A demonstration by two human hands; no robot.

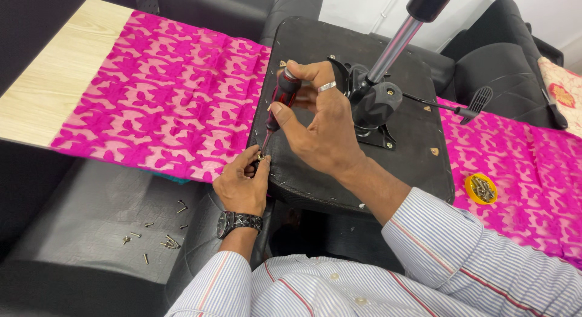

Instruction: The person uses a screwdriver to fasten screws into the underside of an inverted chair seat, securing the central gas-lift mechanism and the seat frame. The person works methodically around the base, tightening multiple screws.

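An upturned black chair seat (pixel 400 153) lies on a table draped in pink patterned cloth (pixel 163 98). My right hand (pixel 321 123), a ring on one finger, grips a red-and-black screwdriver (pixel 282 95) whose tip points down at the seat's near left edge. My left hand (pixel 242 180), a watch on its wrist, pinches a small screw at the tip of the screwdriver. The seat's metal mechanism and gas column (pixel 388 56) rise from its middle.
Several loose screws (pixel 160 235) lie on a black cushion at lower left. A yellow lid with screws (pixel 481 188) sits on the cloth at right. A black lever (pixel 470 107) sticks out to the right. Black armchairs stand behind.
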